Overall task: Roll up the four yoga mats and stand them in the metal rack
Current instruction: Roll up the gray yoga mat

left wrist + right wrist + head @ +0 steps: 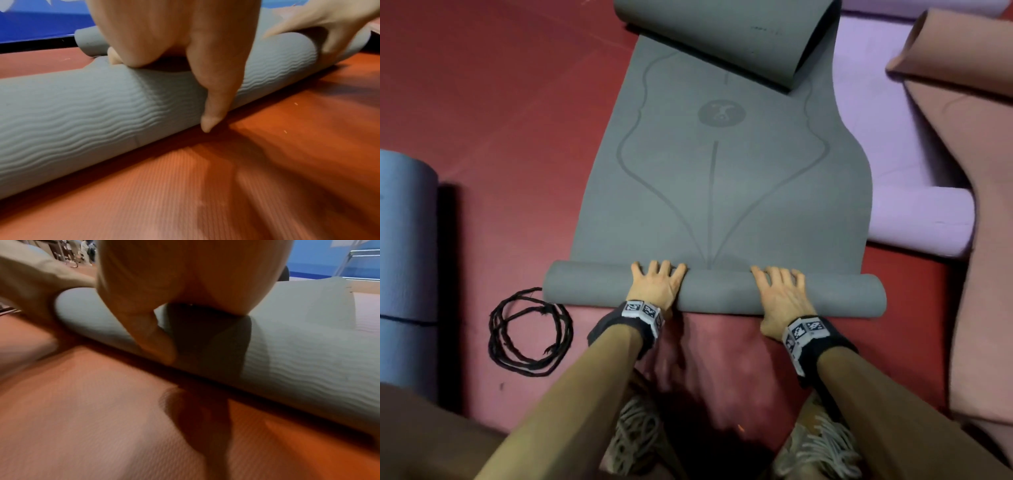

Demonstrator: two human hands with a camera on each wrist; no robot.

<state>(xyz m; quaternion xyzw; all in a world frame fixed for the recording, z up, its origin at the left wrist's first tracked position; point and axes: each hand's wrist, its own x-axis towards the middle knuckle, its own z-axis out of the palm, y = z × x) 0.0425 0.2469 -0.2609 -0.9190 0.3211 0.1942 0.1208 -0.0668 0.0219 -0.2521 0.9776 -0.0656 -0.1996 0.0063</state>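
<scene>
A grey yoga mat (722,178) lies spread on the red floor, and its far end curls back on itself. The near end is wound into a grey roll (722,294) (82,113) (298,345). My left hand (659,284) (174,40) lies over the roll left of its middle. Its fingers bend over the top and the thumb (213,110) reaches down the near side. My right hand (779,291) (185,280) grips the roll the same way, right of the middle. The fingertips of both hands are hidden behind the roll.
A rolled blue mat (407,257) lies at the left. A coil of black cord (530,332) sits by the roll's left end. A purple mat (893,171) and a pink-brown mat (979,222) lie at the right. A metal frame (349,257) shows far off.
</scene>
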